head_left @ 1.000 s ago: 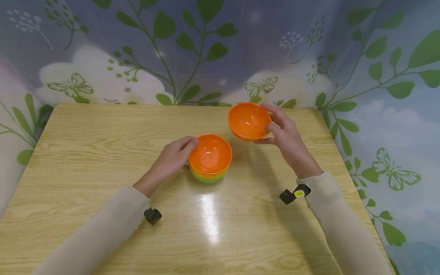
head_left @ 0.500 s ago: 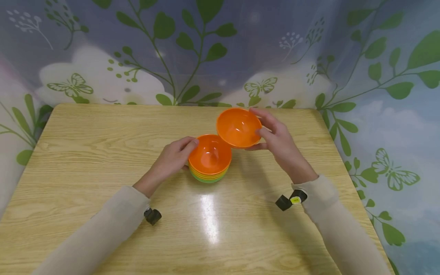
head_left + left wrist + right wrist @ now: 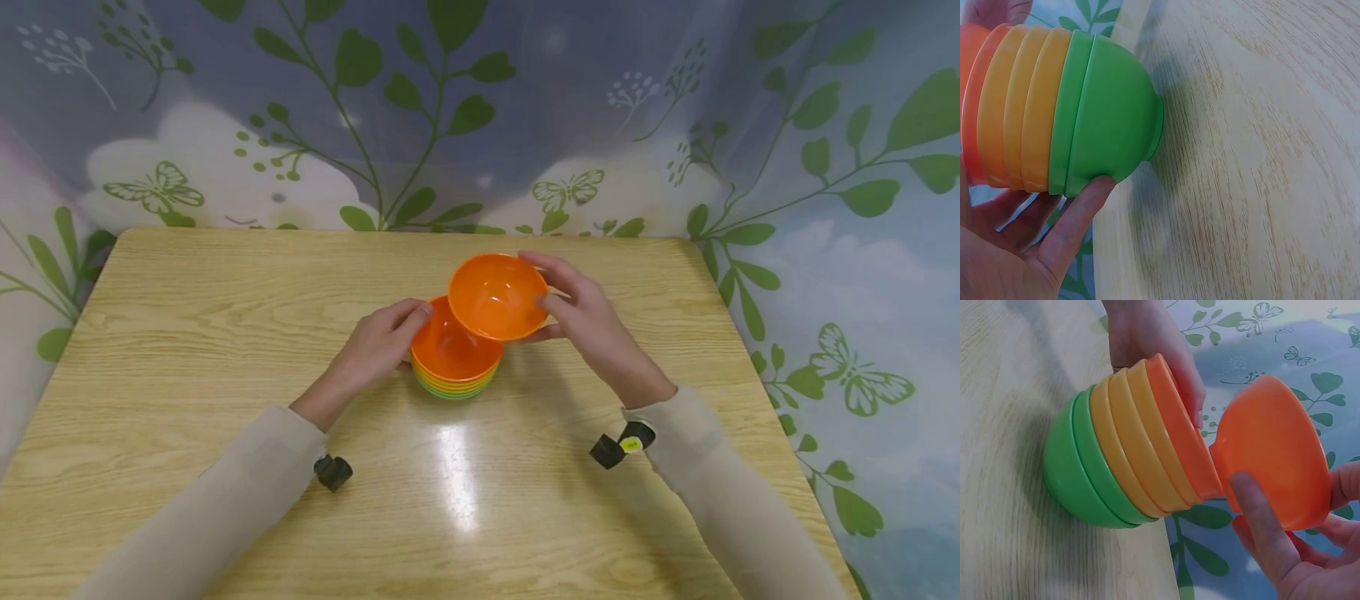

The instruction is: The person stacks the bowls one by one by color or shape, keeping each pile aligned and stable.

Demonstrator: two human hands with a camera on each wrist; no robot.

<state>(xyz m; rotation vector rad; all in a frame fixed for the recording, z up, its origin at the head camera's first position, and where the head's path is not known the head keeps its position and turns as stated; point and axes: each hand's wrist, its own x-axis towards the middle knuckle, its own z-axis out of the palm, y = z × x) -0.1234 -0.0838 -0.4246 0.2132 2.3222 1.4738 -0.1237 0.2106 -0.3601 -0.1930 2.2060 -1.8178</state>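
Observation:
A stack of nested bowls point(image 3: 450, 362) stands on the wooden table, green at the bottom, yellow in the middle and orange on top. My left hand point(image 3: 377, 340) grips its left side, thumb at the top rim and fingers lower down; in the left wrist view one fingertip touches the lowest green bowl point(image 3: 1116, 109). Another orange bowl point(image 3: 497, 293) is in my right hand point(image 3: 592, 329), held by its right side with the thumb at the rim. That bowl overlaps the back right of the stack's opening. In the right wrist view its foot is right at the orange rim of the stack point(image 3: 1132, 440).
The wooden table point(image 3: 225, 283) runs back to a curtain point(image 3: 480, 108) printed with leaves and butterflies, which also lines the right side. Small black cameras point(image 3: 333, 472) sit at both sleeve cuffs.
My right hand has brought the orange bowl left and toward me, from beside the stack to over its back right part. My left hand has stayed on the stack.

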